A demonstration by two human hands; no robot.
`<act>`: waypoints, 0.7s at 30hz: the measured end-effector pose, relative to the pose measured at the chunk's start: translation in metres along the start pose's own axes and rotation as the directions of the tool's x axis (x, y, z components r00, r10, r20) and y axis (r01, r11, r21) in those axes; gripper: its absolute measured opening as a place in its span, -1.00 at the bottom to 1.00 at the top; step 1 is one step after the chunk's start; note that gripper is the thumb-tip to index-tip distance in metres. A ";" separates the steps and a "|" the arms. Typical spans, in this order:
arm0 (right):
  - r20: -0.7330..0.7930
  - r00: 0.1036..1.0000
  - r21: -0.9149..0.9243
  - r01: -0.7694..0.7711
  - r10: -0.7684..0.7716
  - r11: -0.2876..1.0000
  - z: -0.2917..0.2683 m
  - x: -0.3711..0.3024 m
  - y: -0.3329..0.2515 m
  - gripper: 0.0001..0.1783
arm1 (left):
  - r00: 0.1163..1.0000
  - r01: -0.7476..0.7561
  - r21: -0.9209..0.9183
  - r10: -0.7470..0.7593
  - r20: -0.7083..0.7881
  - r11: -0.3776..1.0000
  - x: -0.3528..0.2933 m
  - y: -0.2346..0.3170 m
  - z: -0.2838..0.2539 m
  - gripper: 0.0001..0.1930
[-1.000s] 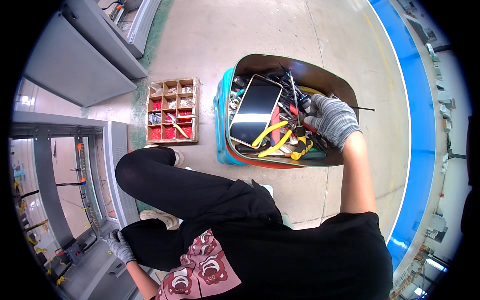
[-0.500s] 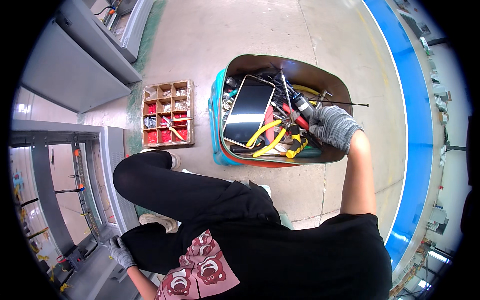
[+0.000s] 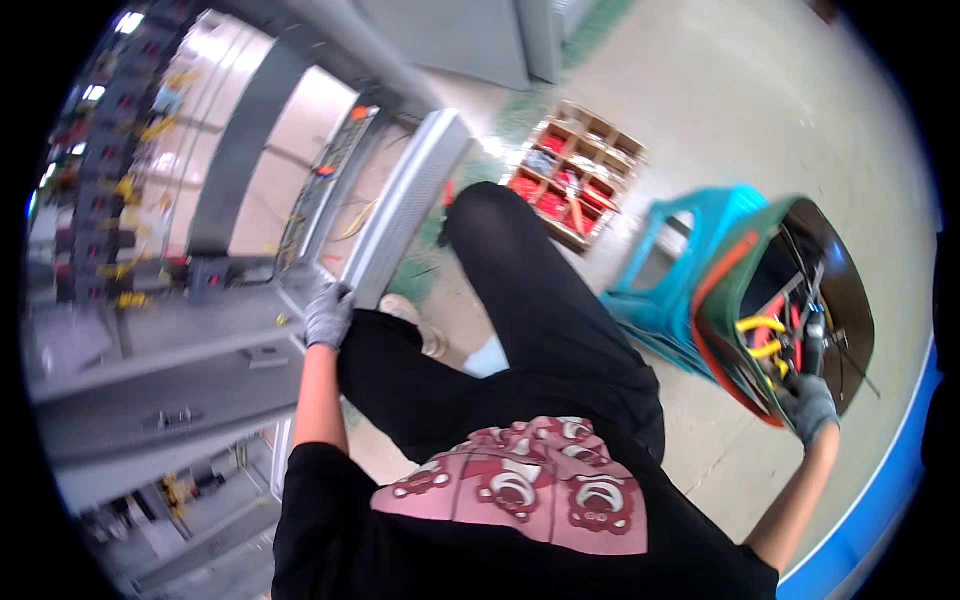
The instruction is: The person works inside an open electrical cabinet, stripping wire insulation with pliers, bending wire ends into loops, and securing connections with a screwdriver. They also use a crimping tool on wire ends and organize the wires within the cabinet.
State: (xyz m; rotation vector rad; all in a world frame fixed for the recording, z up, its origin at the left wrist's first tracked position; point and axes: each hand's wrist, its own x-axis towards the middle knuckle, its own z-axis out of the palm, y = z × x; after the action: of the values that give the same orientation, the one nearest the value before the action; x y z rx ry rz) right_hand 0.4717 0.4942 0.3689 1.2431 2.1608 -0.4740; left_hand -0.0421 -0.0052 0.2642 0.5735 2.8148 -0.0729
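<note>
My left hand (image 3: 328, 316), in a grey knit glove, rests against the corner of a grey metal cabinet frame (image 3: 235, 315), beside my left knee. Its fingers look stretched along the metal, though blurred. At the right, my gloved right hand (image 3: 808, 405) reaches over the near rim of a deep dark-green bin (image 3: 850, 290) full of tools. The fingers of that hand are curled closed; what they hold is hidden. Just beyond them lies a dark cylindrical tool (image 3: 815, 340). Yellow-handled pliers (image 3: 765, 325) and red-handled tools lie beside it.
The bin sits on a turquoise plastic stool (image 3: 690, 225). A divided wooden box (image 3: 608, 205) with red pieces and pliers stands on the floor ahead. Open cabinets with wiring fill the left; a grey panel (image 3: 455, 40) stands at the back. My bent legs are between hands.
My view has swung left, putting the bin at the right edge and the cabinet more fully in view. The right hand stays at the bin, the left at the cabinet frame.
</note>
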 end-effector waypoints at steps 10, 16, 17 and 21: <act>0.114 0.993 0.172 -0.006 -0.013 0.985 0.015 0.018 0.030 -0.78 | 0.984 -0.010 -0.142 -0.015 -0.176 0.990 -0.029 -0.016 0.006 -0.76; 0.255 0.965 0.110 0.032 -0.060 0.993 0.007 0.018 0.049 -0.74 | 0.971 -0.059 -0.213 0.007 -0.241 0.975 -0.034 -0.013 0.006 -0.79; 0.177 0.982 0.143 0.044 -0.070 0.989 0.011 0.016 0.066 -0.71 | 0.960 -0.143 -0.232 0.077 -0.269 0.962 -0.033 -0.010 0.006 -0.79; 0.075 0.994 -0.123 0.085 -0.076 0.989 -0.009 0.005 0.036 -0.69 | 0.946 -0.204 -0.241 0.128 -0.297 0.949 -0.036 -0.029 0.020 -0.80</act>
State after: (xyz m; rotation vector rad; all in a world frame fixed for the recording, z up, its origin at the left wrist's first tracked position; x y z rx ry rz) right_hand 0.4978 0.5205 0.3714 1.0593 2.1523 -0.4020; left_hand -0.0168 -0.0479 0.2542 0.8085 2.9527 0.4524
